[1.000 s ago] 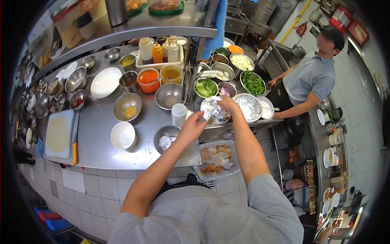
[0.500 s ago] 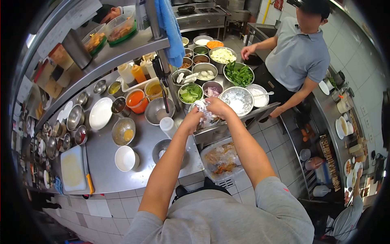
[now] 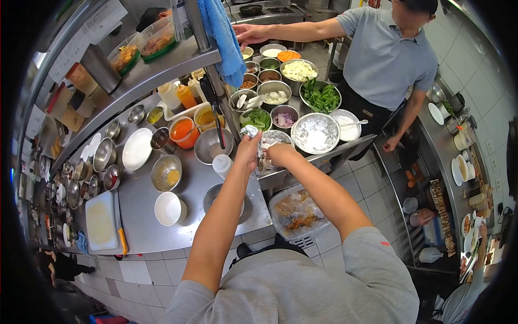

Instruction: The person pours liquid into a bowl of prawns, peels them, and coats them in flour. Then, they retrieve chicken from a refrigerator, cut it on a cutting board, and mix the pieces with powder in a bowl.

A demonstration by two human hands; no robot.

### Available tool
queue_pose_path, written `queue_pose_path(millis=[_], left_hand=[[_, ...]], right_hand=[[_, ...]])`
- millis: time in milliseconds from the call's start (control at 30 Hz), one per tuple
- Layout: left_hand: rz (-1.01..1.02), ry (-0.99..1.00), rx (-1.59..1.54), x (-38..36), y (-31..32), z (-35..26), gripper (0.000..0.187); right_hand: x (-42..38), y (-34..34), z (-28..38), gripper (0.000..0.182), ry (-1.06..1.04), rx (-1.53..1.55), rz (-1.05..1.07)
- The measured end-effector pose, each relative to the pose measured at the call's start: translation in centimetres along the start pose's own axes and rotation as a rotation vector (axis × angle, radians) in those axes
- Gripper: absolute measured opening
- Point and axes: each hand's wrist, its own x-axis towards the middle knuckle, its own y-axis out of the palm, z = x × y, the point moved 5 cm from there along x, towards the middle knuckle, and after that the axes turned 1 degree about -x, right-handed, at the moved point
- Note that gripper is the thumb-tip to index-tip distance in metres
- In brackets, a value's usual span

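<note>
My left hand (image 3: 249, 150) is closed on a crumpled whitish, shiny piece (image 3: 249, 130), whose kind I cannot make out. To its right, my right hand (image 3: 283, 155) reaches into a metal bowl (image 3: 276, 136) with pale, white-dusted contents; its fingers look curled, and what they grip is hidden. A larger bowl of white powder (image 3: 315, 133) stands right of that hand. Behind my hands are a container of green leaves (image 3: 256, 119) and one of chopped purple onion (image 3: 284, 116). A white-capped bottle (image 3: 222, 164) stands close to my left wrist.
A steel counter (image 3: 145, 216) on the left holds a white tub (image 3: 170, 209), bowls and a cutting board (image 3: 101, 221). A tub of food in plastic (image 3: 298, 210) is below my arms. A co-worker (image 3: 386, 65) stands at the right, one arm stretched across the back.
My hands have moved apart: the left keeps the whitish piece, while the right has gone down into the bowl. The co-worker's arm has extended leftward, towards the blue towel.
</note>
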Motion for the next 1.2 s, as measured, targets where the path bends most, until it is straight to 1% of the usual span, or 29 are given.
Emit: queue_pose_path(millis=[100,167,233,267,333,367,433,467,533,567,633,700,800,833,867,900,933,1000,1033,1100,1133,1200], left_hand=[[-0.049,0.05,-0.074,0.3,-0.7,-0.4,0.021],[-0.078,-0.001,-0.162,0.4,-1.4,0.0,0.026],[-0.094,-0.035,-0.204,0.5,-1.6,0.0,0.024],[-0.106,-0.071,-0.244,0.6,-1.7,0.0,0.022],[-0.106,-0.07,-0.221,0.6,-1.8,-0.3,0.022],[-0.107,-0.078,-0.191,0.5,-1.8,-0.2,0.023],[-0.094,-0.104,-0.207,0.2,-1.2,-0.1,0.022],[-0.076,-0.127,-0.212,0.2,-0.7,-0.1,0.02],[-0.075,-0.123,-0.195,0.9,-0.4,0.7,0.021],[-0.08,-0.122,-0.175,1.2,-0.3,1.1,0.021],[-0.06,-0.13,-0.197,1.6,0.2,1.8,0.021],[-0.051,-0.091,-0.268,1.7,0.8,1.9,0.022],[-0.041,-0.084,-0.36,3.5,0.5,3.1,0.025],[-0.044,-0.095,-0.399,3.8,0.3,3.6,0.028],[-0.048,-0.097,-0.401,3.7,0.0,3.8,0.028],[-0.024,-0.107,-0.35,3.6,-0.2,4.0,0.027],[0.002,-0.116,-0.3,3.5,-0.2,4.2,0.027],[0.01,-0.119,-0.297,2.9,0.1,3.8,0.026],[0.018,-0.118,-0.294,2.6,0.2,3.5,0.025],[-0.013,-0.096,-0.337,1.8,0.7,2.7,0.024],[-0.043,-0.074,-0.378,1.3,1.0,2.3,0.023],[-0.033,-0.041,-0.407,1.9,0.9,2.5,0.023]], right_hand=[[0.7,0.9,0.6,0.022,0.033,-0.038,0.026],[1.6,1.5,0.2,0.023,0.057,0.012,0.026],[2.9,2.5,-0.3,0.026,-0.034,-0.018,0.164],[2.8,1.9,-1.0,0.026,-0.038,-0.025,0.162],[1.5,-0.6,-1.8,0.031,-0.203,0.148,-0.037],[1.0,-1.1,-2.4,0.031,-0.206,0.14,-0.028],[-0.1,-3.6,-3.7,0.034,-0.125,0.428,-0.29],[-0.5,-4.4,-3.4,0.034,-0.123,0.424,-0.289],[-1.2,-6.1,-3.2,0.032,-0.037,0.755,-0.364],[-1.3,-6.5,-2.7,0.032,-0.034,0.753,-0.365],[-1.9,-7.5,-1.7,0.032,-0.057,0.787,-0.508],[-1.5,-6.7,-1.3,0.033,-0.046,0.747,-0.535],[-2.4,-6.8,-0.4,0.037,-0.1,0.6,-0.685],[-2.6,-6.8,-0.4,0.037,-0.101,0.6,-0.68],[-2.7,-6.7,-0.3,0.033,-0.094,0.536,-0.634],[-2.8,-6.5,-0.3,0.028,-0.086,0.472,-0.588],[-3.0,-6.4,-0.5,0.028,-0.083,0.473,-0.586],[-2.9,-6.2,-0.4,0.027,-0.156,0.421,-0.517],[-2.9,-6.3,-0.6,0.027,-0.157,0.419,-0.516],[-3.1,-6.3,-0.3,0.028,-0.205,0.519,-0.414],[-3.2,-6.4,0.0,0.028,-0.209,0.515,-0.41],[-3.7,-6.8,0.0,0.029,-0.165,0.477,-0.567]])
